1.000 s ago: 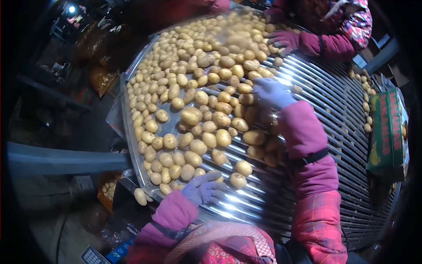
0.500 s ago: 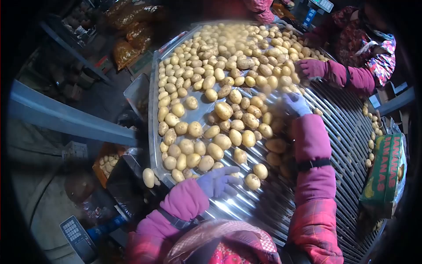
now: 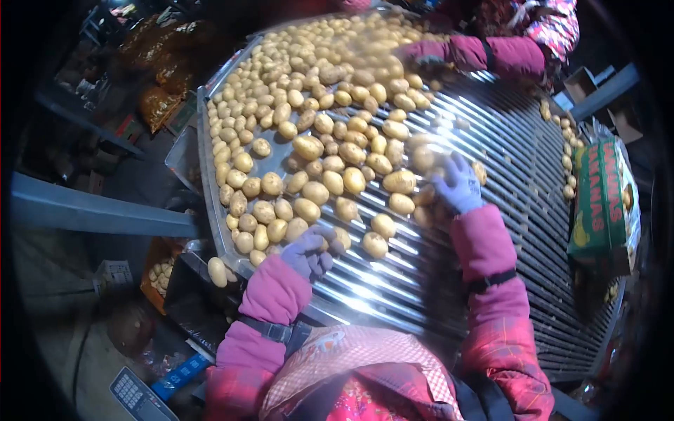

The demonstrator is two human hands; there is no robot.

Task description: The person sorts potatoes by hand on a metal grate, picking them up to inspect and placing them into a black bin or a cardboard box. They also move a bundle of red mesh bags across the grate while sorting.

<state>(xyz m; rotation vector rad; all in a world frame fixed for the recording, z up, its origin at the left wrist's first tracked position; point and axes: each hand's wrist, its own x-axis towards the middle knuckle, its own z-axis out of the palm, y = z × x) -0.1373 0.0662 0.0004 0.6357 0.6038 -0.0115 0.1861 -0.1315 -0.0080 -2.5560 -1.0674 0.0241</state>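
Note:
A mass of potatoes (image 3: 309, 146) covers the left and far parts of a slatted metal sorting table (image 3: 393, 295). My left hand (image 3: 305, 254), in a pale purple glove, is at the near edge of the potatoes. Its fingers are curled around a potato, mostly hidden by the glove. My right hand (image 3: 458, 184), gloved alike, reaches over the slats at the right side of the pile. Its fingers are apart and touch or nearly touch several potatoes, some blurred by motion and glare.
Across the table, another person's sleeved arm (image 3: 505, 55) reaches into the far potatoes. A green banana carton (image 3: 597, 203) stands on the right, with a row of potatoes (image 3: 566, 151) behind it. At lower left are a keypad unit (image 3: 137, 394) and a grey beam (image 3: 98, 210).
The view has shifted, so the table appears higher and further left. My left hand's fingers have curled from a stretched position. My right hand has drawn nearer, with potatoes moving beside it.

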